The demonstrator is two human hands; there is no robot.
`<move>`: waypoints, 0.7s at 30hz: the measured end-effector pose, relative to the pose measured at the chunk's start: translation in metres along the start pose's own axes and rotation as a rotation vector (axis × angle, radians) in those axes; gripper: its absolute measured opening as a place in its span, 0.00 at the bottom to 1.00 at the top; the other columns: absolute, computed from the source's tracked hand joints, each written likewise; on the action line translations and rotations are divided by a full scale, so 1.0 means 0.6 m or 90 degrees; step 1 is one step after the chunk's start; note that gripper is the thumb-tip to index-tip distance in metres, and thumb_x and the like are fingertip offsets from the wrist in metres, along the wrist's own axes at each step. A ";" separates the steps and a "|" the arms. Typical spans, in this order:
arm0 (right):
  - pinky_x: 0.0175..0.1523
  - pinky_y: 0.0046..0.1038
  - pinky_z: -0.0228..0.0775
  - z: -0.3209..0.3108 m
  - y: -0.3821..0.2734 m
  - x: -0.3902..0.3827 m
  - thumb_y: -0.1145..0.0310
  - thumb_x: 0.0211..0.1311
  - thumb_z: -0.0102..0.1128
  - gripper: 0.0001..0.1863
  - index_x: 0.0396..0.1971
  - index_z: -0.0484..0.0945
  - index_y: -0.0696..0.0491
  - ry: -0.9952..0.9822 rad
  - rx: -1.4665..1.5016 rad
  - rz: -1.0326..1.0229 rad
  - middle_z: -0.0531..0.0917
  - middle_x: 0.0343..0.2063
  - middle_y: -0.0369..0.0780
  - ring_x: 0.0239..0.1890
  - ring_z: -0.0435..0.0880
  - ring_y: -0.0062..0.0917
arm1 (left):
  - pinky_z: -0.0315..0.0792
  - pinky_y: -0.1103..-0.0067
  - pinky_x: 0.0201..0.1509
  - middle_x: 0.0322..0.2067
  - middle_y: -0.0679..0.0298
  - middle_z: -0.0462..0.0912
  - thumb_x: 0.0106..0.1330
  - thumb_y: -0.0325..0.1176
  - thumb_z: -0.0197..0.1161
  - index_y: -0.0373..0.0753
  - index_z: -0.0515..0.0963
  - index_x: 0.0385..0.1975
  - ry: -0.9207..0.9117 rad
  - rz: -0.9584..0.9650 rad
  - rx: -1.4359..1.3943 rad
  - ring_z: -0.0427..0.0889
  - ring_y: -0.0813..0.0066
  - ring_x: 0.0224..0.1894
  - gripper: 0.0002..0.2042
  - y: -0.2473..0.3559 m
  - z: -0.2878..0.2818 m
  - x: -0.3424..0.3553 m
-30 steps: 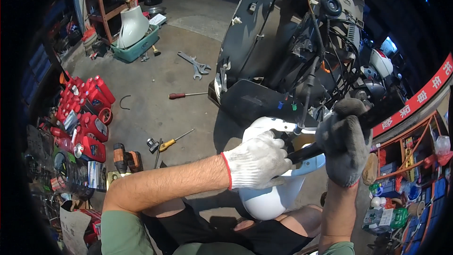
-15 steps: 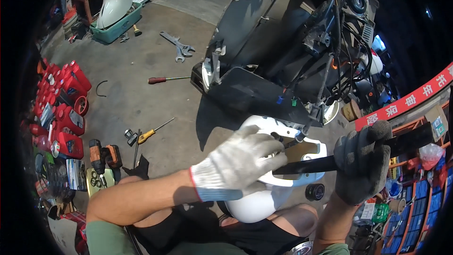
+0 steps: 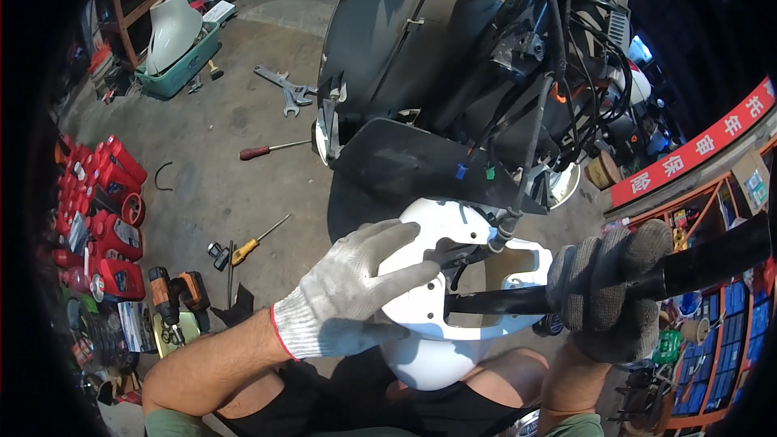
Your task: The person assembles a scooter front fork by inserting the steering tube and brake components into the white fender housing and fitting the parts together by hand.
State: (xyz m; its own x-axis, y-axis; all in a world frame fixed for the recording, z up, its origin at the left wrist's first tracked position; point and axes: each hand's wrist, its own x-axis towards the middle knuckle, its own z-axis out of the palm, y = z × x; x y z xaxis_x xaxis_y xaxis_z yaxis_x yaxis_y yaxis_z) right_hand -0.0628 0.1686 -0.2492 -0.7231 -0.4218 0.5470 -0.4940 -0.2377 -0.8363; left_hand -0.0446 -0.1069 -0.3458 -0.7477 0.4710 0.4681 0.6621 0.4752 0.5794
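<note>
My left hand [image 3: 356, 291], in a white knit glove with a red cuff, lies flat with spread fingers on a white plastic scooter cover [image 3: 441, 311] that rests over my lap. My right hand [image 3: 607, 291], in a dark grey glove, is closed around a black bar [image 3: 712, 263] that runs from the cover's cut-out out to the right edge. A black cable [image 3: 526, 170] drops from the stripped scooter [image 3: 461, 73] into the cover's opening.
On the concrete floor lie a red-handled screwdriver [image 3: 271, 150], a yellow-handled screwdriver [image 3: 255, 243], spanners [image 3: 283, 89] and a cordless drill [image 3: 174, 295]. Red bottles [image 3: 101, 210] line the left side. A green crate holding a white panel [image 3: 170, 44] stands far left. Shelves [image 3: 712, 340] fill the right.
The view has dropped and closed in on the cover. My left hand has flattened onto the white cover, and my right hand has slid along the black bar, which now lies nearly level.
</note>
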 end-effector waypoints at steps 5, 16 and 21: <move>0.28 0.25 0.72 -0.004 0.002 0.014 0.54 0.75 0.55 0.34 0.76 0.59 0.45 -0.076 0.044 -0.001 0.76 0.25 0.28 0.22 0.78 0.18 | 0.73 0.54 0.61 0.61 0.41 0.70 0.34 0.34 0.82 0.47 0.77 0.59 -0.033 0.051 -0.002 0.73 0.37 0.63 0.42 0.007 -0.003 0.009; 0.52 0.38 0.81 -0.003 -0.012 -0.031 0.46 0.65 0.68 0.34 0.65 0.71 0.47 0.141 0.125 0.107 0.79 0.49 0.42 0.45 0.82 0.35 | 0.74 0.56 0.64 0.62 0.37 0.68 0.42 0.41 0.83 0.51 0.75 0.63 -0.086 -0.026 0.010 0.71 0.38 0.65 0.42 0.012 -0.005 0.016; 0.25 0.24 0.74 0.064 -0.018 0.032 0.53 0.71 0.64 0.18 0.51 0.74 0.47 0.095 0.046 0.067 0.78 0.29 0.33 0.25 0.80 0.20 | 0.74 0.57 0.63 0.60 0.41 0.71 0.44 0.45 0.83 0.52 0.78 0.59 -0.067 -0.037 0.034 0.72 0.41 0.65 0.36 0.013 -0.002 0.012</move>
State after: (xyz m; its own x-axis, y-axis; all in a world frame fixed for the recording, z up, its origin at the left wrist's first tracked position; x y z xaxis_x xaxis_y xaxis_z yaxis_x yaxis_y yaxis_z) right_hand -0.0529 0.1297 -0.2313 -0.8347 -0.3148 0.4518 -0.3800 -0.2644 -0.8864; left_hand -0.0448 -0.1008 -0.3374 -0.7771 0.5156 0.3609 0.6220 0.5416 0.5655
